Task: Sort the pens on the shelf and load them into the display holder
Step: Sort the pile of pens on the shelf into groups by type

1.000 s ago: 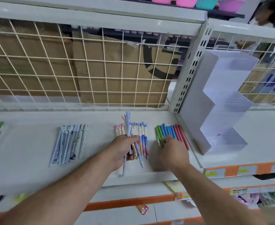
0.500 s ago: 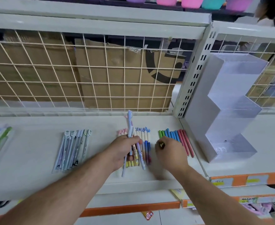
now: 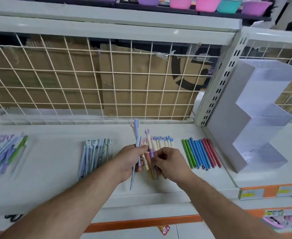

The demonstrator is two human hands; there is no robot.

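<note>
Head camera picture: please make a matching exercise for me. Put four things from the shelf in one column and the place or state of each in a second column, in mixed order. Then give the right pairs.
Things
1. display holder
2. green, blue and red pens
3. long pale blue pen
4. cream pen with purple band

Places or states
A. gripped in the left hand
B. lying flat in a row beside the holder
C. standing at the right end of the shelf
D. pinched at the fingertips of the right hand

Pairs: 1-C, 2-B, 3-A, 4-D
</note>
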